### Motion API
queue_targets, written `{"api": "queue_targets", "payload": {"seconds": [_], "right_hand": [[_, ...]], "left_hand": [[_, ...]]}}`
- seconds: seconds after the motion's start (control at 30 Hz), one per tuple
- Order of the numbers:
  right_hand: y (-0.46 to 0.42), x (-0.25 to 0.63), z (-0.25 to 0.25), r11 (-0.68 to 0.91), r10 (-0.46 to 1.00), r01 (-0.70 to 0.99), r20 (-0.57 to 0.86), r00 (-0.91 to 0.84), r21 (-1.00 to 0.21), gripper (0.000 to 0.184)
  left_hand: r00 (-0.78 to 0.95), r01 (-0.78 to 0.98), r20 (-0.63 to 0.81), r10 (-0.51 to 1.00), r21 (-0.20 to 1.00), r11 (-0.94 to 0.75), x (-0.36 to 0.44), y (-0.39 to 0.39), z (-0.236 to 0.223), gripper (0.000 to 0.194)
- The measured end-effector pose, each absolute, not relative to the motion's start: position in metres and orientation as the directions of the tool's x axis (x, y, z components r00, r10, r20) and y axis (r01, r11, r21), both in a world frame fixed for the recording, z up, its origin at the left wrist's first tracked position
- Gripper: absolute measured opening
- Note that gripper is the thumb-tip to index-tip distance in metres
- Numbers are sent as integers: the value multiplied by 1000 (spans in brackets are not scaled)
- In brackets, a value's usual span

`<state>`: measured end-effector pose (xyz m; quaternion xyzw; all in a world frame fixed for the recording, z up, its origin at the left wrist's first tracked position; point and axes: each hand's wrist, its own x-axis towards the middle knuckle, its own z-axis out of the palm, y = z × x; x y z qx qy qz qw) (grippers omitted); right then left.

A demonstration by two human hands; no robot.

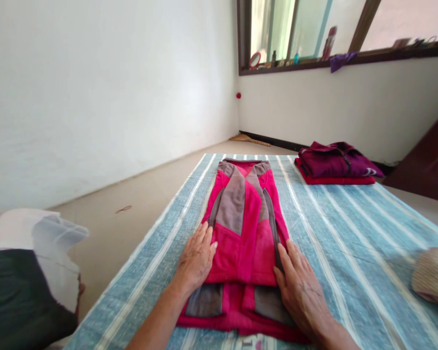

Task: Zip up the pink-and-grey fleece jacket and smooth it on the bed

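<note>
The left hand (197,257) and the right hand (301,287) lie flat and open, grasping nothing, on both side edges of a pink and grey garment (241,228). It lies between them on a blue striped cloth (350,243) over the floor, near white walls. Its long axis points away from the person, toward the window (314,29).

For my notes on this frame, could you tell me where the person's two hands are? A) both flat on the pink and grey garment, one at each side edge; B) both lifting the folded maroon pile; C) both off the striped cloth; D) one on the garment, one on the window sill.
A: the left hand and the right hand lie flat, palms down, at either side edge of the pink and grey garment, nothing grasped.
</note>
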<state>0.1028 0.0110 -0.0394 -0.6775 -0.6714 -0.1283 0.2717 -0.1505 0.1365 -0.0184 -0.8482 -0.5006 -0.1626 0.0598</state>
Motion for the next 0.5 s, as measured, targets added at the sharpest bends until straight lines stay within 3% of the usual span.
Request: {"api": "queue_targets", "payload": {"seconds": [0.27,0.5], "right_hand": [[13,102,-38,71,860,994,509,-19,-83,40],[15,102,-35,80,883,989,469,-12,-124,41]], "left_hand": [[425,866,381,821,92,-491,-152,137,-23,47],[414,862,382,826,125,-491,-150,139,-23,49]]}}
